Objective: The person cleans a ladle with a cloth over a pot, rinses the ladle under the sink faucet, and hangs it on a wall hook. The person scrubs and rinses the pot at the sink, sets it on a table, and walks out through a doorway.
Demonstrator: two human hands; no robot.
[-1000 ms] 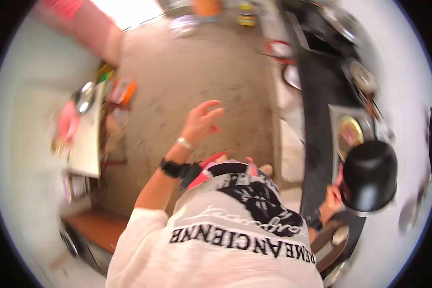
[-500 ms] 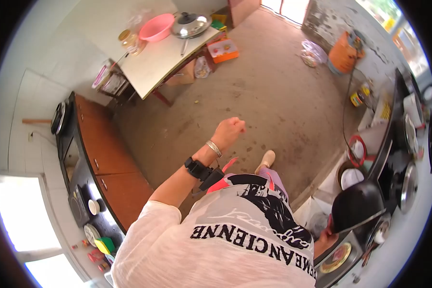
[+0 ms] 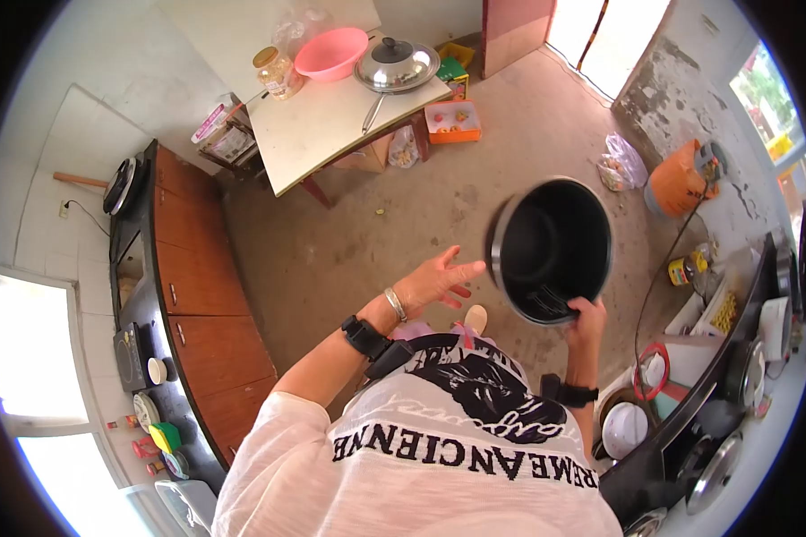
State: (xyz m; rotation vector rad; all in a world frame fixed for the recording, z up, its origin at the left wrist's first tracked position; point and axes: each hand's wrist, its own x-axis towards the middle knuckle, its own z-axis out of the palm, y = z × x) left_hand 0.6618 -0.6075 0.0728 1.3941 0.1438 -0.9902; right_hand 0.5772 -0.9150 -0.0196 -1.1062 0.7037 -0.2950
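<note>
A deep black inner pot (image 3: 555,242), like one from a rice cooker, is held out over the floor with its mouth toward me. Faint marking lines show on its inner wall and its inside looks bare. My right hand (image 3: 587,322) grips the lower right rim, thumb over the edge. At the pot's left side, my left hand (image 3: 437,285) has its fingers spread, the tips close to the outer wall. Whether they touch it I cannot tell.
A table (image 3: 309,157) bears a pink basin (image 3: 331,55), a lidded pan (image 3: 398,67) and a jar (image 3: 278,73). Wooden cabinets (image 3: 208,268) line the left. On the right run a dark counter (image 3: 681,438) and an orange gas cylinder (image 3: 676,182). A plastic bag (image 3: 621,163) lies on the floor.
My right hand has brought the pot from beside the right counter up and forward in front of me. The left hand has gone from curled to spread and come near the pot. The view has shifted.
</note>
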